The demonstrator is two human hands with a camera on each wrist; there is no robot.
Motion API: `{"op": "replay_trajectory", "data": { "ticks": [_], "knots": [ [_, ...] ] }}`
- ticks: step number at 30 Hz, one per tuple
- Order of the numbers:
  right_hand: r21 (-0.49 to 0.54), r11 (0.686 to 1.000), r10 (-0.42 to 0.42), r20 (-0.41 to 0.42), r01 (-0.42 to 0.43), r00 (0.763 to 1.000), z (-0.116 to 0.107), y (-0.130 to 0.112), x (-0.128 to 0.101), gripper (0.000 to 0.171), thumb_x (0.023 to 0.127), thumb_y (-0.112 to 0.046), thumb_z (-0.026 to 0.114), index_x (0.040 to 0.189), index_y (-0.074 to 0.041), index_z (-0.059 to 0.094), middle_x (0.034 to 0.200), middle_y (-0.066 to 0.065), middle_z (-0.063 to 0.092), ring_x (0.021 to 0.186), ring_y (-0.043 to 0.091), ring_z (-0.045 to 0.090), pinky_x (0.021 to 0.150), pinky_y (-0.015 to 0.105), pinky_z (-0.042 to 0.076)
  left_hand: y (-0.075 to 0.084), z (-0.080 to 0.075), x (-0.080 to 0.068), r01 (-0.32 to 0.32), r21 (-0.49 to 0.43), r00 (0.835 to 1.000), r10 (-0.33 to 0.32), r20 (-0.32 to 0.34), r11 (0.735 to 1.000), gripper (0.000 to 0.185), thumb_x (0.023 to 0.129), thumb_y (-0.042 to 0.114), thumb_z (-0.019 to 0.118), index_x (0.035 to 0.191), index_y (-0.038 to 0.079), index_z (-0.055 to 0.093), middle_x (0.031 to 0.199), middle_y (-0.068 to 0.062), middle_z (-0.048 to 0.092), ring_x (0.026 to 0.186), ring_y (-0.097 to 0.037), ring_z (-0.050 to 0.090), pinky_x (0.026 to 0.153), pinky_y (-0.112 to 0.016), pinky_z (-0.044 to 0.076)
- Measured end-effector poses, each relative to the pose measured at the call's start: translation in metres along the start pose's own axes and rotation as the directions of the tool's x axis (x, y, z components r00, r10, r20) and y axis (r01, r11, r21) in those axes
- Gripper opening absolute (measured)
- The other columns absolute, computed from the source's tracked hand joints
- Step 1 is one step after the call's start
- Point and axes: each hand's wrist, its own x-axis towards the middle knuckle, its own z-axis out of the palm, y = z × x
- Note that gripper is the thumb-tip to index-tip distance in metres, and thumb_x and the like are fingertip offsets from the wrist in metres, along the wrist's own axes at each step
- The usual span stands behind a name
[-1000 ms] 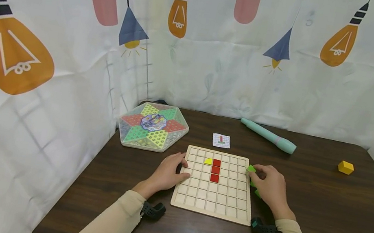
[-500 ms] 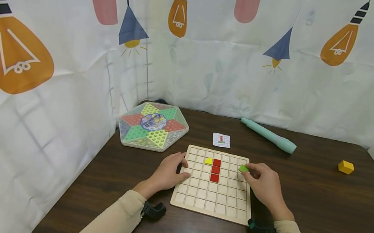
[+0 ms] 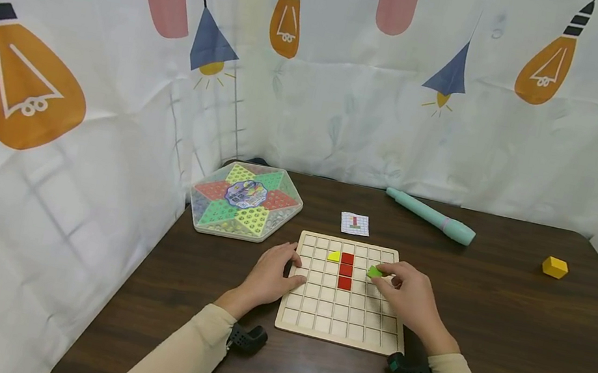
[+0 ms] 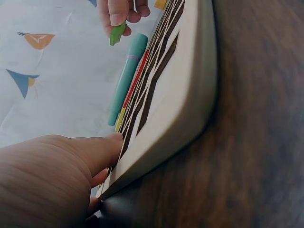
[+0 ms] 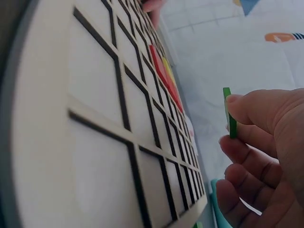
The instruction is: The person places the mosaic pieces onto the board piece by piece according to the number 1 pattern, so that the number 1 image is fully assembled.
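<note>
A light wooden grid board point(image 3: 306, 320) lies on the dark table. Three red tiles point(image 3: 346, 270) form a column on it, with a yellow tile point(image 3: 333, 256) left of the top one. My left hand point(image 3: 271, 274) holds the board's left edge, thumb on top and fingers at the side. Between thumb and index finger, my right hand point(image 3: 412, 298) pinches a thin green tile point(image 5: 230, 114). It is raised over the board's right half, to the right of the red column. In the right wrist view the other fingers are loosely bent below it.
A hexagonal game box point(image 3: 246, 201) stands at the back left. Behind the board lies a small printed card point(image 3: 354, 224). A mint-green tube point(image 3: 430, 216) is at the back, and a yellow block point(image 3: 555, 267) at the far right. More green point(image 5: 197, 224) shows past the board's edge.
My right hand has carried the green tile leftward from the board's right edge to over the grid, uncovering no other motion. The left hand has stayed at the board's left edge.
</note>
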Motion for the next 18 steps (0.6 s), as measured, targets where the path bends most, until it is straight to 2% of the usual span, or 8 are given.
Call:
{"op": "replay_trajectory", "data": {
  "ticks": [7,13,18],
  "knots": [
    [0.01,0.999,-0.051,0.043,0.051,0.998,0.012,-0.008,-0.001,0.023,0.085,-0.02,0.077,0.107,-0.012,0.075,0.097,-0.002,0.068,0.071,0.013,0.051,0.057,0.026,0.043,-0.002,0.001,0.0,0.013,-0.016,1.0,-0.013,0.002,1.0,0.021,0.089,0.029,0.073,0.096,0.015,0.059,0.152,-0.014,0.04,0.144,-0.034,0.029,0.116,-0.055,0.021],
    [-0.011,0.992,-0.126,0.054,0.126,0.991,0.025,-0.015,-0.003,0.022,0.084,-0.019,0.078,0.105,-0.013,0.076,0.093,-0.005,0.066,0.067,0.009,0.048,0.057,0.025,0.042,-0.002,0.002,0.001,0.019,-0.017,1.0,-0.019,0.003,1.0,0.021,0.089,0.029,0.073,0.095,0.015,0.059,0.152,-0.013,0.04,0.144,-0.033,0.029,0.115,-0.055,0.022],
    [-0.027,0.99,-0.14,0.057,0.142,0.988,0.032,-0.02,-0.004,0.021,0.083,-0.02,0.079,0.102,-0.013,0.076,0.087,-0.007,0.063,0.065,0.008,0.047,0.057,0.024,0.041,-0.001,0.001,0.001,0.019,-0.012,1.0,-0.019,0.002,1.0,0.022,0.088,0.029,0.073,0.095,0.015,0.059,0.152,-0.013,0.041,0.143,-0.033,0.03,0.115,-0.055,0.022]
  ]
}}
